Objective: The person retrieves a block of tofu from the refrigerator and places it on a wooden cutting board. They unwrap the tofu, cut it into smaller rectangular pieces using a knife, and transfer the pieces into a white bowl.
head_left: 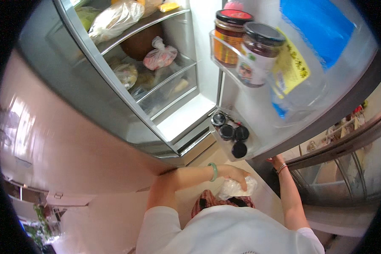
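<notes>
My left hand [236,174], with a green bangle at the wrist, is closed over a white plastic bag [238,189] in front of my body. What the bag contains I cannot make out. On the right, my right hand [277,161] grips the edge of the open refrigerator door [258,158], its fingers partly hidden. The door's upper shelf carries two dark-lidded jars [261,53] and a blue and yellow package [298,63]. Several black-lidded jars [227,132] stand in the lower door shelf.
To the left is the open refrigerator compartment, with bagged food on its glass shelf [139,26]. A knotted bag of pinkish food [160,56] lies above a clear drawer [167,94]. Behind the door at right stands a dark, glass-fronted cabinet [338,178].
</notes>
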`<state>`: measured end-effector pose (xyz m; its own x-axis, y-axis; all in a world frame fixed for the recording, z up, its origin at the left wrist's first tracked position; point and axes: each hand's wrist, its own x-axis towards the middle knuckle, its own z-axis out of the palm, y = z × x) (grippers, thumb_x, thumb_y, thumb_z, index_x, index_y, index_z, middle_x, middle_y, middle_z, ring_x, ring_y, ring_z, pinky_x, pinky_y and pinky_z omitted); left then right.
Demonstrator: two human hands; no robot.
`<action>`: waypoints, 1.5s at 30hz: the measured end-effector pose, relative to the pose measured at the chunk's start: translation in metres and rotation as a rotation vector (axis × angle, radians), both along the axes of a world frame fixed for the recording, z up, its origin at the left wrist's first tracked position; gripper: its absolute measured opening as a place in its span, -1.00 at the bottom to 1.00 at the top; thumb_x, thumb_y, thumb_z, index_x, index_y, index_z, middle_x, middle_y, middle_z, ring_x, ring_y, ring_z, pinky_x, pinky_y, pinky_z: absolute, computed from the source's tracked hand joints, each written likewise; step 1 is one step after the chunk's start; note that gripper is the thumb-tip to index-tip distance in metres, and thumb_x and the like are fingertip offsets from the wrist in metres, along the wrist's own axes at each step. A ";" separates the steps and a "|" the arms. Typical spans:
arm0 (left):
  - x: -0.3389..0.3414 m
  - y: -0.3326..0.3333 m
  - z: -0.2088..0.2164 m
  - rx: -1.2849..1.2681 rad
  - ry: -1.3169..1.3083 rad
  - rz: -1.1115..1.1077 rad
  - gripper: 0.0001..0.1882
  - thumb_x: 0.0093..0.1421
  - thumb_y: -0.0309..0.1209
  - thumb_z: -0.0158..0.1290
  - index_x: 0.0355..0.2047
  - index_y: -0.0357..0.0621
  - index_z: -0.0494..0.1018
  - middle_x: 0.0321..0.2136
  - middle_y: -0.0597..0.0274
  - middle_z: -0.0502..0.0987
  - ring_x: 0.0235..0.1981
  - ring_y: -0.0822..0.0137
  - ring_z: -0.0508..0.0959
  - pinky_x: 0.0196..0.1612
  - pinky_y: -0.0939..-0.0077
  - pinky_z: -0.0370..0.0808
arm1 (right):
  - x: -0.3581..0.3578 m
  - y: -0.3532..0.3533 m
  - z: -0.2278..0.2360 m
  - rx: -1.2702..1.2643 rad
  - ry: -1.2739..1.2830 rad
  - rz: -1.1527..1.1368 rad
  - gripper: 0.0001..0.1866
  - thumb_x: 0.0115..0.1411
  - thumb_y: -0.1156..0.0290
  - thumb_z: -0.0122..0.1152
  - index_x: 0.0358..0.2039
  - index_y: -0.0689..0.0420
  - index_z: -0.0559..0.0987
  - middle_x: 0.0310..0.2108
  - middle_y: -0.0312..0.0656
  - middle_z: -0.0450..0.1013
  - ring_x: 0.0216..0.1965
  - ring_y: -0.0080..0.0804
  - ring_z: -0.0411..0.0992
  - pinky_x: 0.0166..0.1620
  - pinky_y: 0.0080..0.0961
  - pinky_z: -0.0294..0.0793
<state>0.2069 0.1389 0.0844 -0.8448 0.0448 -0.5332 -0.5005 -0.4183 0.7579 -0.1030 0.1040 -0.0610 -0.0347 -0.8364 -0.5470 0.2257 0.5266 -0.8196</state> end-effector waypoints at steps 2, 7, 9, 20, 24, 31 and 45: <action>0.004 -0.002 0.007 0.017 -0.039 -0.106 -0.25 -0.05 -0.34 0.34 0.16 -0.07 0.28 -0.08 0.15 0.49 -0.10 0.26 0.57 -0.16 0.29 0.60 | 0.011 0.019 0.014 -0.009 0.015 0.051 -0.48 0.23 -0.04 0.17 0.06 0.04 0.43 -0.13 -0.20 0.50 -0.19 -0.36 0.50 -0.19 -0.34 0.52; 0.025 0.008 -0.005 -0.040 -0.068 -0.099 -0.19 -0.08 -0.34 0.32 0.22 -0.06 0.26 -0.05 0.12 0.49 -0.10 0.22 0.57 -0.17 0.29 0.60 | 0.075 0.038 0.042 -0.009 0.043 0.295 -0.36 0.26 -0.04 0.13 0.23 0.07 0.34 0.04 -0.16 0.47 0.02 -0.30 0.47 0.02 -0.26 0.43; 0.032 0.015 -0.008 -0.084 -0.078 -0.042 -0.17 -0.12 -0.32 0.32 0.21 -0.09 0.28 -0.03 0.08 0.48 -0.11 0.19 0.57 -0.20 0.28 0.60 | 0.108 0.036 0.047 -0.004 0.023 0.376 -0.35 0.27 -0.03 0.12 0.25 0.07 0.31 0.08 -0.16 0.45 0.05 -0.29 0.45 0.05 -0.25 0.40; 0.049 0.022 -0.002 -0.215 0.030 0.298 -0.21 -0.07 -0.34 0.27 0.20 -0.21 0.26 -0.17 0.11 0.53 -0.27 0.33 0.57 -0.29 0.43 0.53 | 0.195 0.014 0.066 0.163 -0.083 0.699 -0.26 0.32 -0.02 0.06 0.37 0.11 0.17 0.25 -0.15 0.35 0.22 -0.27 0.35 0.23 -0.22 0.21; 0.089 0.013 0.002 -0.070 -0.064 0.529 -0.30 0.03 -0.39 0.27 0.17 -0.25 0.25 -0.12 0.15 0.50 -0.19 0.42 0.55 -0.24 0.49 0.54 | 0.212 -0.009 0.091 0.071 -0.014 0.545 -0.49 0.34 0.03 0.05 0.17 0.09 0.44 0.11 -0.21 0.48 0.09 -0.40 0.44 0.12 -0.42 0.36; 0.063 -0.031 0.006 0.069 -0.062 0.727 -0.33 0.10 -0.38 0.26 0.18 -0.20 0.22 -0.05 0.18 0.49 -0.08 0.36 0.55 -0.05 0.42 0.53 | 0.185 0.005 0.099 -0.072 0.003 0.106 -0.62 0.32 0.15 0.13 0.00 0.13 0.58 -0.08 -0.25 0.56 -0.05 -0.51 0.47 0.02 -0.54 0.42; -0.176 -0.172 -0.071 0.220 0.099 1.116 -0.36 0.25 -0.29 0.19 0.23 -0.12 0.15 0.05 0.20 0.39 0.04 0.35 0.46 0.07 0.41 0.47 | -0.022 -0.108 0.099 -0.195 0.098 -0.032 -0.55 0.35 0.28 0.10 0.14 0.31 0.44 -0.01 -0.17 0.47 -0.02 -0.53 0.41 0.05 -0.55 0.43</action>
